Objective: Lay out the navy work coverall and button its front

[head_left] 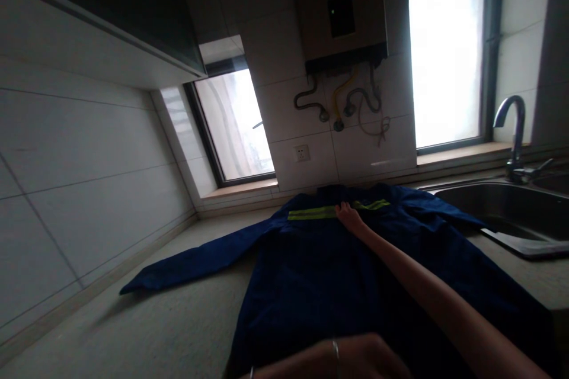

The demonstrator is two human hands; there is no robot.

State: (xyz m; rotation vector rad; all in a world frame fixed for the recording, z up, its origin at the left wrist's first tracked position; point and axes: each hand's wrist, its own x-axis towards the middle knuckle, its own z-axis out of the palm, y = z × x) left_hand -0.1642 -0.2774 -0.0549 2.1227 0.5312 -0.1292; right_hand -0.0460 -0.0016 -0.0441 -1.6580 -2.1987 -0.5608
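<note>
A dark blue work jacket [311, 272] with yellow-green reflective strips across the chest lies spread on the countertop. Its left-side sleeve stretches out over the counter, and the other sleeve reaches to the sink's edge. My right hand [349, 216] is at the middle of the chest, between the strips, its bent fingers closed on the cloth of the front. Low at the bottom edge, my left hand [371, 358] is over the lower part of the jacket, with a thin bracelet at the wrist. It is dark and blurred, and its fingers are hidden.
A steel sink [471, 192] with a curved faucet [515, 130] is at the right. The pale countertop [178, 320] runs along the tiled wall. A water heater [342, 12] with hoses hangs above a wall socket [301, 153]. A cabinet [102, 23] overhangs at upper left.
</note>
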